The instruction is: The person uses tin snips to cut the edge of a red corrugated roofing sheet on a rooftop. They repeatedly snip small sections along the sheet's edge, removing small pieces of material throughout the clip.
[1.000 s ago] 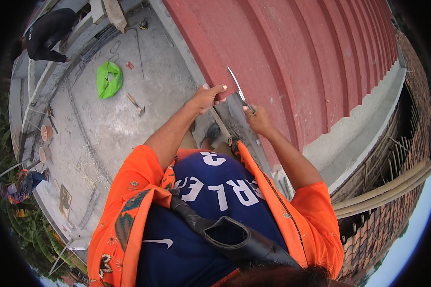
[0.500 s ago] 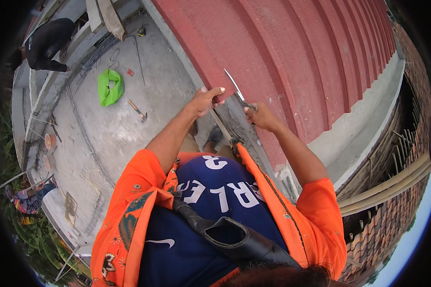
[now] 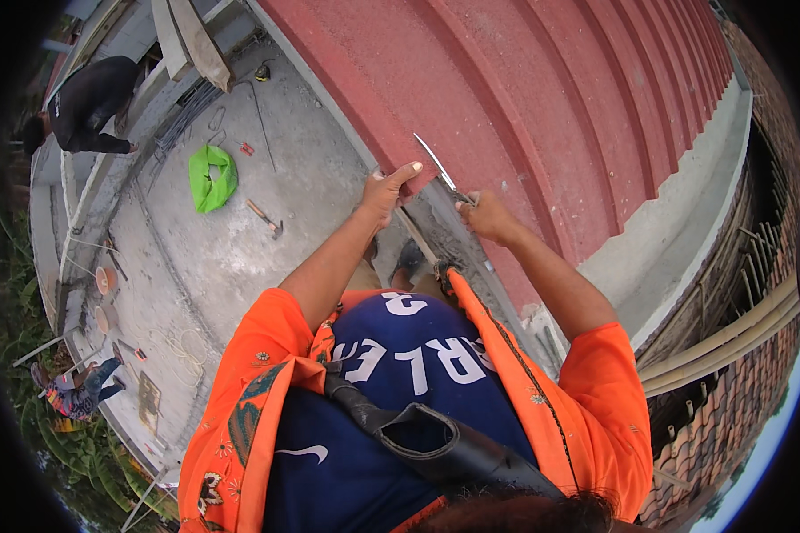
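My left hand grips the lower corner of a red piece at the edge of the ribbed red roof sheeting, thumb on top. Just right of it, my right hand is closed round the dark handle of a long silver-bladed cutting tool. The blade lies along the red surface beside my left thumb and points away from me; whether it touches the sheet I cannot tell. A grey edge strip runs below my hands.
Left, on the concrete floor: green cloth, hammer, buckets, rods, cord. Wooden boards and a bending co-worker in black at upper left; another person at lower left. Right: concrete gutter, bamboo poles, tiled roof.
My view has shifted slightly, so floor items appear lower and further right. The blade and right hand sit slightly lower against my left thumb. The lower-left person's legs have shifted.
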Tool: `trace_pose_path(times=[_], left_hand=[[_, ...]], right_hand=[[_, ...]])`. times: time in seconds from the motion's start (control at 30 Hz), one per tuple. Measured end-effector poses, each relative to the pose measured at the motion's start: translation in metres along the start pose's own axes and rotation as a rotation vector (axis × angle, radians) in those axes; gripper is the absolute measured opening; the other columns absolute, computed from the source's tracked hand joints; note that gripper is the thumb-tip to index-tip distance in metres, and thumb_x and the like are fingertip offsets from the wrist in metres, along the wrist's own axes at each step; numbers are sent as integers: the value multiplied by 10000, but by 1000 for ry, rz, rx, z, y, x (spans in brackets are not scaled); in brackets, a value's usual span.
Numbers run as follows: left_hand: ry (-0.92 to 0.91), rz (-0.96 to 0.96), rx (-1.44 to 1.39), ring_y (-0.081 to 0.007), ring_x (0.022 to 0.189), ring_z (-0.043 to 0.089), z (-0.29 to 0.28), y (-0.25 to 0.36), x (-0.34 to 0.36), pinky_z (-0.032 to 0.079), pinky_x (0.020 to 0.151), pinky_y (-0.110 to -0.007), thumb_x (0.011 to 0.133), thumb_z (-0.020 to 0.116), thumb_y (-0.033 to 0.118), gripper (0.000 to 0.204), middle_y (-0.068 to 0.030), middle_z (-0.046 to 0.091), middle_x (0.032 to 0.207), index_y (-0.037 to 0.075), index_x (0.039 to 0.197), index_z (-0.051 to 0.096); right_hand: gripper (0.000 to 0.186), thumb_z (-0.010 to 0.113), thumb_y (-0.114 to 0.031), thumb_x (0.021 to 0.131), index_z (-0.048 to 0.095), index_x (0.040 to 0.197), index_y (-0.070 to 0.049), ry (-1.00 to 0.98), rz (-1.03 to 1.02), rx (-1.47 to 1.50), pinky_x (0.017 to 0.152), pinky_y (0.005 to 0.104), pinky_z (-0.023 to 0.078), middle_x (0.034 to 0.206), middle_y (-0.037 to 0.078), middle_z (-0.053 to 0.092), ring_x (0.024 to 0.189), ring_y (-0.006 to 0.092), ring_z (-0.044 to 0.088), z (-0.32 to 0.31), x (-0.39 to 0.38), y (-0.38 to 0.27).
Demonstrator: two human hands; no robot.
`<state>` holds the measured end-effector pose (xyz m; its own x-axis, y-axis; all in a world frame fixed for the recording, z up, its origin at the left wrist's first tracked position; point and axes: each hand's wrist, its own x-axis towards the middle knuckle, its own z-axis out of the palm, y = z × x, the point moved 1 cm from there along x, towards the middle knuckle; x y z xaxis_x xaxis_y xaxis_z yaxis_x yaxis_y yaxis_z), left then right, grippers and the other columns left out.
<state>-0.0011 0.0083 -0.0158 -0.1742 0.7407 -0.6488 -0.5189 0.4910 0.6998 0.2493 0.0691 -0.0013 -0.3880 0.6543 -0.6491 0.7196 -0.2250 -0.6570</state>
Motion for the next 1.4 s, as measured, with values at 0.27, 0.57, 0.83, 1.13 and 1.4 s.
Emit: trace_pose_path(times=[0.27,0.57,0.83,1.13,1.4], left_hand=[[68,61,-55,-233,1038,765,16,-7,15,657,876,-433,903,911,200,532,-94,770,1178,16,1329,650],[-140,3,-192,-260,969,770,6,2,18,675,801,-412,943,844,114,348,-122,767,1116,-28,1227,702],[-315,-72,-254,-236,1063,755,-5,-3,29,640,839,-434,961,834,102,340,-79,769,1175,36,1270,708],[-348,-164,-265,-223,1045,751,-14,-9,36,616,844,-413,947,873,146,343,-68,780,1166,60,1251,739],[-389,-184,-265,-205,1072,750,-17,-7,39,605,859,-401,966,853,145,358,-51,781,1186,81,1294,723]], right_hand=[[377,622,-277,1134,761,1036,59,-13,-110,-188,789,493,550,818,171,720,824,287,750,9,4,5],[353,614,-290,1139,712,1070,41,-153,77,27,748,457,631,901,116,718,836,242,733,-8,-2,-15],[360,614,-284,1134,730,1056,47,-180,95,28,751,466,601,855,144,728,810,272,723,-21,6,-42],[405,573,-291,1144,730,1075,75,-33,-68,-285,879,589,532,945,374,727,972,572,715,-5,-8,-60],[463,580,-364,1155,715,1098,75,91,-40,-328,872,604,531,982,391,724,1012,577,717,5,-13,-65]])
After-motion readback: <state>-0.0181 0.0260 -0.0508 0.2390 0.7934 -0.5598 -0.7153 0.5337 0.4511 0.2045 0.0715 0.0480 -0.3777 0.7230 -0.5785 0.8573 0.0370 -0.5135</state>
